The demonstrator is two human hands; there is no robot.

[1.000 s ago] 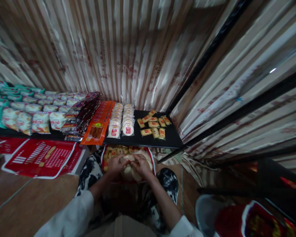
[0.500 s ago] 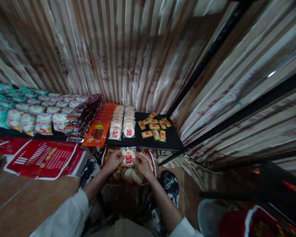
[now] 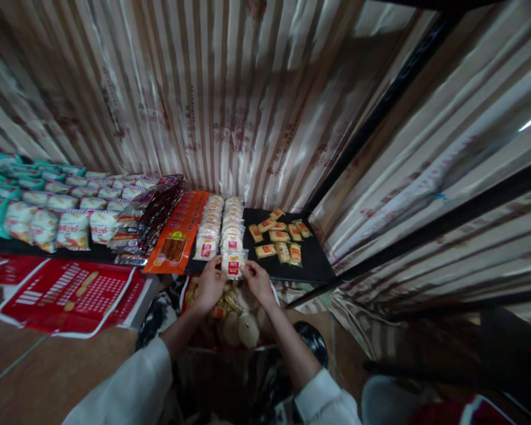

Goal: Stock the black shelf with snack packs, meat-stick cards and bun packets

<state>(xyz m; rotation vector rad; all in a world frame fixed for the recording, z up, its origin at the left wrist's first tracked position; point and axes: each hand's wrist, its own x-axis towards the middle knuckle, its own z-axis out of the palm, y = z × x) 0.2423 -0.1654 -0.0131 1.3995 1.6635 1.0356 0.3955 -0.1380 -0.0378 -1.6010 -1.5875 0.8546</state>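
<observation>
A clear-wrapped white round cracker packet (image 3: 233,267) with a red label is pinched by its two sides. My left hand (image 3: 211,284) grips its left edge and my right hand (image 3: 257,282) its right edge. The packet is at the front edge of the black shelf (image 3: 312,268), in front of the right one of two rows of similar white packets (image 3: 206,247). Below my hands, between my knees, an open red bag (image 3: 186,298) holds loose yellow-wrapped snacks and white round packets (image 3: 248,329).
Small yellow-wrapped snacks (image 3: 278,236) lie right of the rows. To the left are an orange packet (image 3: 173,236), a stack of dark packets (image 3: 148,221), and white and green bags (image 3: 73,227). Red bags (image 3: 66,295) lie below; a black pole (image 3: 380,112) slants at the right.
Both hands have carried the white packet forward and up, from over the open bag to the shelf's front edge by the right row. The view has shifted slightly.
</observation>
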